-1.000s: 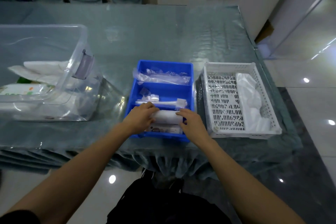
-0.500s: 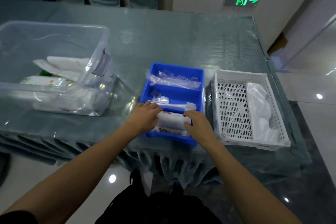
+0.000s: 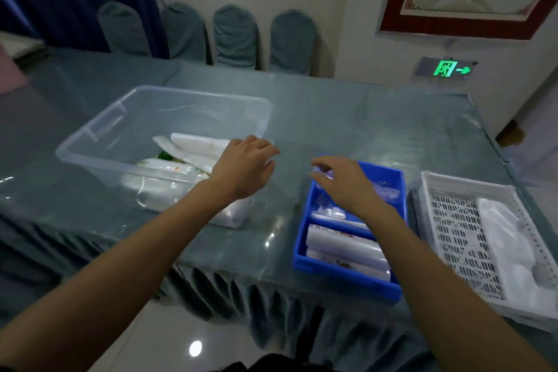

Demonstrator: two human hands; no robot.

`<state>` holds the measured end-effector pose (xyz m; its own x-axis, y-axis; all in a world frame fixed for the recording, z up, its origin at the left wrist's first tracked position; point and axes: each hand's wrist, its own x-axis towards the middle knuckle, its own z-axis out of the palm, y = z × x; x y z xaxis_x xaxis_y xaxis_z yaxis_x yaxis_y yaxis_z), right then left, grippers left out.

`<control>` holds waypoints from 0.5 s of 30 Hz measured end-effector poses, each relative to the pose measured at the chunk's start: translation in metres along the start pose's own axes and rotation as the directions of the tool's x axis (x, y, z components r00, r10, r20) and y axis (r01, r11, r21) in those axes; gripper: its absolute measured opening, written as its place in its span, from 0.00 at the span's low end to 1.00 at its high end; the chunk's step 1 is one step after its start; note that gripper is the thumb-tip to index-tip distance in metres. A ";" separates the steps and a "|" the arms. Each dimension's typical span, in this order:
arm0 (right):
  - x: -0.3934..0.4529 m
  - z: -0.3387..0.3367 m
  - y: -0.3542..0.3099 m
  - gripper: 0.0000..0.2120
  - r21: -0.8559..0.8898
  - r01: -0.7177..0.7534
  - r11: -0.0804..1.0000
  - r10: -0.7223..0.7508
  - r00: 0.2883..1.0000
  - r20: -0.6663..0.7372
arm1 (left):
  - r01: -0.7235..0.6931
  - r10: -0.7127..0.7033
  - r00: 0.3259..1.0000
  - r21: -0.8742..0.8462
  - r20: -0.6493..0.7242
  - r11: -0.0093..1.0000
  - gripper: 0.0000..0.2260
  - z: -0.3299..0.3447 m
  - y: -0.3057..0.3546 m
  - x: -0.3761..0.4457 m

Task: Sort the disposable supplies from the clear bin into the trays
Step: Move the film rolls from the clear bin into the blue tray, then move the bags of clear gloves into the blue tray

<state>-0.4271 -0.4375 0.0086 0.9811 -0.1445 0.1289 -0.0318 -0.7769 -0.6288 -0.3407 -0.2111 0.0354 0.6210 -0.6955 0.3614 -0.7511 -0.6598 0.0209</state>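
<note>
My left hand [image 3: 246, 164] hangs open and empty at the clear bin [image 3: 90, 142]'s right rim; my right hand [image 3: 342, 183], empty too, hovers over the blue tray [image 3: 302, 257]. I should reach for one white packet [image 3: 196, 145] and pinch it cleanly. A second ago both hands pressed the roll [image 3: 344, 246] into the near compartment.

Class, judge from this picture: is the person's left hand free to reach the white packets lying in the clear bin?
Probably yes. The left hand is empty, fingers spread, at the near right corner of the clear bin. The bin has no lid, and the white packets lie just beyond the hand with nothing over them.
</note>
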 end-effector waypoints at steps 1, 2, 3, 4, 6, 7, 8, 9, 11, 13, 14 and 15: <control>0.008 0.007 -0.016 0.14 -0.002 0.014 1.000 -0.014 1.000 -0.003 | 0.018 -0.018 1.000 -0.006 -0.004 1.000 0.15 -0.008 -0.019 -0.005; 0.015 0.014 -0.031 0.14 0.002 0.023 1.000 -0.023 1.000 -0.006 | 0.038 -0.038 0.999 -0.016 0.005 0.999 0.13 -0.015 -0.037 -0.012; 0.021 0.023 -0.047 0.14 0.004 0.036 0.999 -0.036 0.999 -0.010 | 0.061 -0.060 0.998 -0.028 0.017 0.998 0.13 -0.021 -0.055 -0.019; 0.028 0.032 -0.061 0.14 -0.001 0.049 0.999 -0.049 0.999 -0.011 | 0.086 -0.085 0.996 -0.039 0.023 0.995 0.13 -0.027 -0.073 -0.027; 0.040 0.051 -0.088 0.14 -0.021 0.078 0.997 -0.078 0.997 0.003 | 0.149 -0.148 0.989 -0.056 0.025 0.987 0.14 -0.035 -0.109 -0.045; 0.046 0.060 -0.101 0.14 -0.032 0.097 0.995 -0.096 0.995 0.012 | 0.181 -0.180 0.983 -0.068 0.026 0.981 0.15 -0.038 -0.126 -0.053; 0.052 0.069 -0.113 0.13 -0.037 0.113 0.993 -0.113 0.993 0.018 | 0.214 -0.212 0.977 -0.080 0.033 0.974 0.15 -0.041 -0.142 -0.060; 0.057 0.078 -0.124 0.13 -0.035 0.127 0.991 -0.126 0.992 0.024 | 0.248 -0.245 0.969 -0.091 0.043 0.965 0.16 -0.042 -0.158 -0.067; 0.068 0.096 -0.144 0.12 -0.031 0.141 0.990 -0.139 0.989 0.044 | 0.316 -0.310 0.948 -0.113 0.069 0.942 0.16 -0.046 -0.185 -0.077; 0.078 0.111 -0.159 0.12 -0.020 0.129 0.991 -0.127 0.988 0.088 | 0.368 -0.357 0.929 -0.135 0.096 0.920 0.15 -0.047 -0.207 -0.085; 0.085 0.117 -0.165 0.12 -0.019 0.120 0.993 -0.117 0.987 0.111 | 0.386 -0.373 0.921 -0.144 0.109 0.911 0.15 -0.048 -0.216 -0.087; 0.093 0.122 -0.171 0.13 -0.025 0.117 0.993 -0.112 0.985 0.128 | 0.401 -0.386 0.915 -0.152 0.120 0.903 0.16 -0.047 -0.225 -0.089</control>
<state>-0.3075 -0.2435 0.0344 0.9947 0.0232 0.0998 0.0780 -0.8035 -0.5902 -0.2369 0.0127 0.0427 0.8847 -0.4160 0.2105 -0.4638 -0.8315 0.3059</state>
